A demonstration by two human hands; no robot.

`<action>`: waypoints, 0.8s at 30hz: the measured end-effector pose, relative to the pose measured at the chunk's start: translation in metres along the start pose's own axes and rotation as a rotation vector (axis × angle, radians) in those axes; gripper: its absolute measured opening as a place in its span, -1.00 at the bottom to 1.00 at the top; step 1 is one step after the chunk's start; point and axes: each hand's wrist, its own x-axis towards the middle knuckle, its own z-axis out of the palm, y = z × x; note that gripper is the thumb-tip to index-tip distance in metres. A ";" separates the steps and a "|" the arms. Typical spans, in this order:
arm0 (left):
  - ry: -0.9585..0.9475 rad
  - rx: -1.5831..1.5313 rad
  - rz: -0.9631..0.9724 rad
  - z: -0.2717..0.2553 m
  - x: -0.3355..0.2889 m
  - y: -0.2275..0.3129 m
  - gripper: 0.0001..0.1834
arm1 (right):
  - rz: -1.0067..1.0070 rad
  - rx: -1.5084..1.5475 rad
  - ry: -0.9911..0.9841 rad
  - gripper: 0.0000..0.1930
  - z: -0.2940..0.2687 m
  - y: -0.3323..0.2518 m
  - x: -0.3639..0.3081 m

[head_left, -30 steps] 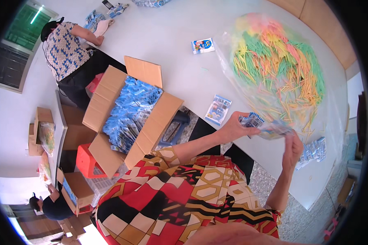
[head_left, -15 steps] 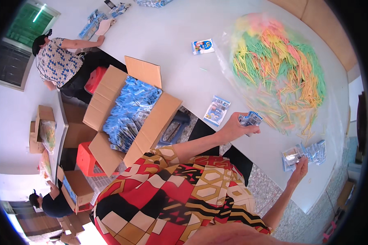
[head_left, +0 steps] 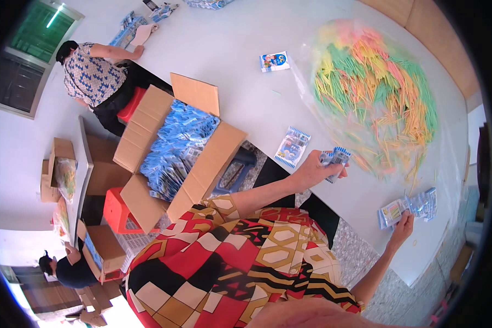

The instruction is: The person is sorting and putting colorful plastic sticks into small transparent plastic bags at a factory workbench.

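Two blue-and-white lots of small packets are at hand: the held packets [head_left: 340,155] between the left hand's fingers, above the table's near edge, and the touched packet [head_left: 390,214] lying at the near right. The left hand [head_left: 318,168] is pressed together around its lot; how many it grips I cannot tell. The right hand [head_left: 403,225] has its fingertips on the touched packet's right end; whether thumb and finger truly pinch it is too small to tell. Good handling here probably means taking a single wrapper by its edge, since slick film could drag a neighbour along, and keeping the left grip light enough not to crush what is inside.

The touched packet looks flat, pale in the middle with a blue-patterned border; the held packets look bent and shiny, with striped ends. Just right of the touched packet lie crumpled blue-and-white packets [head_left: 424,204]. To the left of the left hand, a flat packet [head_left: 293,147] rests on the table [head_left: 229,65], and another packet [head_left: 274,62] lies farther off. Beyond, at the far right, pink, green, yellow and orange sticks [head_left: 377,82] are heaped on clear plastic. Left of the table's near edge, an open carton [head_left: 206,170] brims with blue packets [head_left: 181,143].
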 end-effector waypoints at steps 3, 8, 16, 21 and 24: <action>0.018 -0.021 -0.052 -0.002 0.005 -0.004 -0.79 | -0.163 -0.269 -0.026 -0.75 -0.001 0.009 -0.001; 0.031 0.054 -0.049 -0.005 0.007 -0.003 -0.80 | -0.127 -0.149 0.064 -0.72 0.006 0.022 -0.009; 0.065 -0.019 -0.036 0.014 -0.002 -0.004 -0.84 | -0.164 -0.236 0.220 -0.79 0.015 -0.004 -0.034; 0.043 -0.012 -0.024 0.013 0.003 -0.005 -0.83 | -0.139 -0.165 0.226 -0.81 0.016 -0.005 -0.033; 0.056 0.030 -0.003 0.003 0.003 0.001 -0.80 | -0.168 -0.307 0.247 -0.79 0.026 -0.014 -0.021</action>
